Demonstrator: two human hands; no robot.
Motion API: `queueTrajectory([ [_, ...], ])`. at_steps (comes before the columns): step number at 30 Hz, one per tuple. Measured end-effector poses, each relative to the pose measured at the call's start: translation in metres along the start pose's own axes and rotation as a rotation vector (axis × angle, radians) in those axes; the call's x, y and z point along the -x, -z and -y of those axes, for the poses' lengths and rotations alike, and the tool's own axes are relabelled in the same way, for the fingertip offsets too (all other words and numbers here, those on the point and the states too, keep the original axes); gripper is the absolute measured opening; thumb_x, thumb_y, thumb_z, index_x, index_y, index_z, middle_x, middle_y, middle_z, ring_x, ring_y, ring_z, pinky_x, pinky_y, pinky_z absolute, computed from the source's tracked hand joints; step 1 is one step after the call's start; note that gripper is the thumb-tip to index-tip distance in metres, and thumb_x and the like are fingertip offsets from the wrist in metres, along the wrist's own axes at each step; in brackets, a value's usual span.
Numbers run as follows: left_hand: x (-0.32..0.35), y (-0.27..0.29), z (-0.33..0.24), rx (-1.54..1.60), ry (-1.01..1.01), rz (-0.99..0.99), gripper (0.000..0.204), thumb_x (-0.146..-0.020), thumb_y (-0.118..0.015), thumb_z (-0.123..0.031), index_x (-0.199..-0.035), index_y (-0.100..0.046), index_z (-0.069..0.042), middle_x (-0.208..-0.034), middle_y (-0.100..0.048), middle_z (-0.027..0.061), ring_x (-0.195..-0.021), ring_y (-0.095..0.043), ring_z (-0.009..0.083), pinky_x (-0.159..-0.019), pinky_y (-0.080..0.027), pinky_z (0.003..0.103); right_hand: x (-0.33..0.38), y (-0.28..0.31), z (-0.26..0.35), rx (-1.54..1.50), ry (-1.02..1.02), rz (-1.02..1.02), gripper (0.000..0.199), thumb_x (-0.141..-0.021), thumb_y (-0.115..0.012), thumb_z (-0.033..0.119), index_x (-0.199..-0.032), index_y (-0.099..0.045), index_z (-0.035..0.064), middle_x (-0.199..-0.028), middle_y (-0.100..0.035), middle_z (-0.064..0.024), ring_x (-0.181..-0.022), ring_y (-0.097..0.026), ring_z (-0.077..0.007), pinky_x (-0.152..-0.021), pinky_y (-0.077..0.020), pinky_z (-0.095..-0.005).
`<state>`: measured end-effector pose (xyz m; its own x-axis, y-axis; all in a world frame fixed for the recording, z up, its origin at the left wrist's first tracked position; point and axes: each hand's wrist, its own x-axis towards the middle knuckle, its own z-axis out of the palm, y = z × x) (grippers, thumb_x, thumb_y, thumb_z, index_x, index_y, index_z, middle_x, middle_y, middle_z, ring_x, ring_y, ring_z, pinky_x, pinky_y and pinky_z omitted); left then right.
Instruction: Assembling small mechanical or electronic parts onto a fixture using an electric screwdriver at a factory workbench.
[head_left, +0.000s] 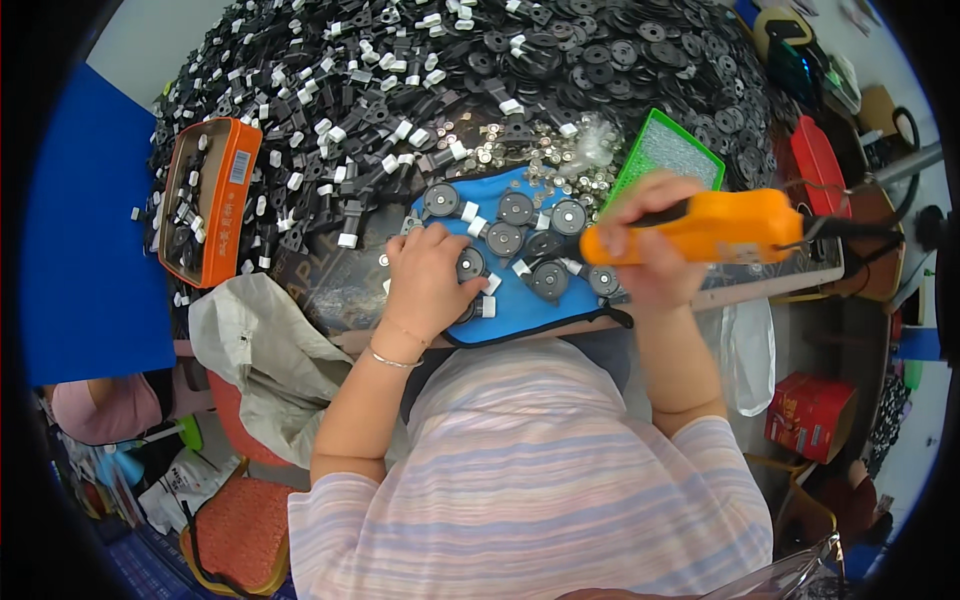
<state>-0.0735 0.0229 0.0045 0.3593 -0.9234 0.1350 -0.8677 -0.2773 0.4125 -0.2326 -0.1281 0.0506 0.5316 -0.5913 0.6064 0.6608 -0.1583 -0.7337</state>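
My right hand is wrapped round an orange electric screwdriver, its dark nose pointing left over the blue mat. My left hand rests at the left of this mat, thumb and fingers closed about a round black part. Its underside is hidden by the hand. Several more such parts lie between the hands, each a black disc with a white-tipped stem. Among them are a disc part near the screwdriver's nose and another disc part beyond my left fingers.
A big heap of black stems with white tips covers the far left. Loose black discs pile up far right. Small metal pieces lie behind the mat, near a green tray. An orange box stands left, a red tray right.
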Motion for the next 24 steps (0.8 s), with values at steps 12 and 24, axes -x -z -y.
queueTrajectory([
  [12,-0.006,-0.018,0.014,0.208,-0.062,-0.014,0.029,-0.052,-0.077,-0.017,-0.072,-0.059,-0.004,-0.076,-0.052,0.0092,-0.075,-0.055,0.0274,-0.066,-0.045,0.037,-0.006,-0.062,-0.042,0.081,-0.074,0.235,0.025,-0.066,-0.062,-0.004,-0.087,-0.049,0.0027,-0.078,-0.052,-0.0099,-0.065,-0.052,-0.0135,-0.058,-0.0433,-0.0229],
  [24,-0.008,-0.015,0.013,0.265,-0.106,-0.064,0.021,-0.058,-0.072,-0.017,-0.066,-0.057,-0.005,-0.071,-0.049,0.0087,-0.072,-0.054,0.0268,-0.065,-0.044,0.037,-0.001,-0.064,-0.053,0.032,-0.175,0.338,0.021,-0.065,-0.064,0.000,-0.082,-0.051,0.0043,-0.078,-0.054,-0.0081,-0.071,-0.051,-0.0157,-0.061,-0.0417,-0.0258],
])
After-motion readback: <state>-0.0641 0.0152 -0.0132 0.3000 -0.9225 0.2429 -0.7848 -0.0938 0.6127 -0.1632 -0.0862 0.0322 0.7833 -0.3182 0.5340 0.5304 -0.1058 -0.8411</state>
